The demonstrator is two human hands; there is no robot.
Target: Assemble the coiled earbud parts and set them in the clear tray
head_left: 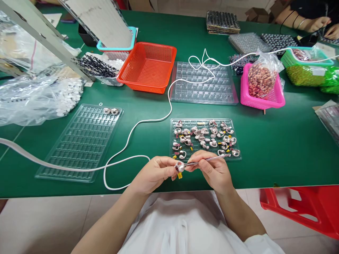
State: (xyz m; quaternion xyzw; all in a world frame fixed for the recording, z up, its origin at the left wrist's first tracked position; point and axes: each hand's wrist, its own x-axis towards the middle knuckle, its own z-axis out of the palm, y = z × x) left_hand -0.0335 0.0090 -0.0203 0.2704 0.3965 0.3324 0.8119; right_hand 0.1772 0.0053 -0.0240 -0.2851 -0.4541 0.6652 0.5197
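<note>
Small part (180,167) pinched in left hand (153,173): mostly covered by fingertips; shape not resolvable. Tweezers (209,159) in right hand (214,171): tips hidden at the part, rear end under the fingers. Pieces in the near tray (174,121): too small to tell apart. Bag (39,98) contents at left: blurred behind plastic, cut by the frame edge. Co-worker's hands (321,24) top right: cut off, what they hold not visible. White cable (148,121): runs out of frame at left.

tweezers (209,159): shiny metal | tray (205,121): clear glossy plastic | table (278,148): matt green
</note>
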